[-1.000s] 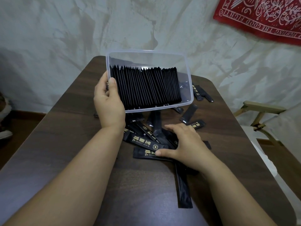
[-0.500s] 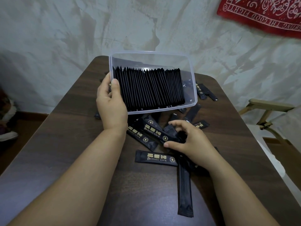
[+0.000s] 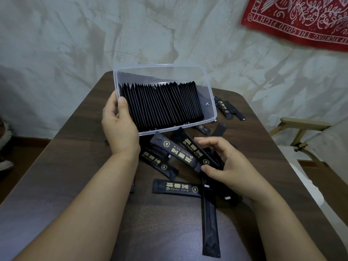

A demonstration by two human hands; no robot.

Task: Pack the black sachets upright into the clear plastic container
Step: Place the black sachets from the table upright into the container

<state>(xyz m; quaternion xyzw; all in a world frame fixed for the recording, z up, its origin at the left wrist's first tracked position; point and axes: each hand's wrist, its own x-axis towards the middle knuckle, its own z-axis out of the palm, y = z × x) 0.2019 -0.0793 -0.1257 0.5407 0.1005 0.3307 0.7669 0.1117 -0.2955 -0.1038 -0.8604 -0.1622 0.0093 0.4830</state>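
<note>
Head view: the left hand (image 3: 120, 129) grips the left wall of the clear container (image 3: 211, 91) and holds it tipped toward the person. The packed row (image 3: 162, 104) stands upright inside, with a gap at its right end. The right hand (image 3: 226, 166) pinches a bundle of sachets (image 3: 180, 155) over the loose sachets (image 3: 177, 189) on the table (image 3: 75, 166). It is best to square the bundle's ends, then slide it edge-first into that gap.

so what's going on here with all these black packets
A person is packing black coffee sachets into a clear plastic container. The left hand grips its left edge, tilting it; a packed row fills most of it. The right hand pinches a few from the loose ones on the wooden table.
</note>
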